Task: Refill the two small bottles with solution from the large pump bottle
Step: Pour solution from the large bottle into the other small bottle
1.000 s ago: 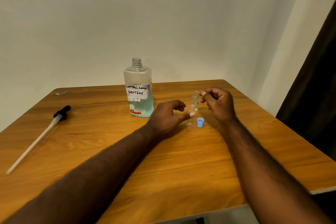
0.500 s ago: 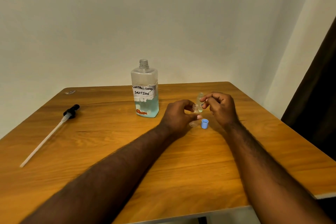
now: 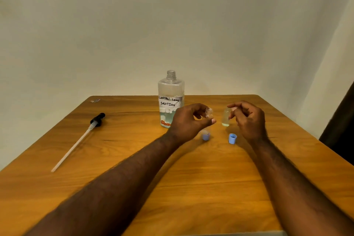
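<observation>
Prep done: black pump with dip tube point(image 3: 96, 120) out of large clear labelled bottle point(image 3: 171, 99) at frame centre, blue plastic caps point(image 3: 232, 138) off on wooden tabletop point(image 3: 134, 168). Left hand point(image 3: 188, 120) pinches open small clear bottle point(image 3: 208, 112) right of it. Right hand point(image 3: 249, 120) curled at second small clear bottle point(image 3: 226, 118), grip unclear. Filling seemingly all left.

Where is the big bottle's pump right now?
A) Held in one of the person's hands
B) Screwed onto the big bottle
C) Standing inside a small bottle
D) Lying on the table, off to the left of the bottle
D: the pump, with its long tube, lies flat on the table to the left of the large bottle, whose threaded neck is bare.
</observation>
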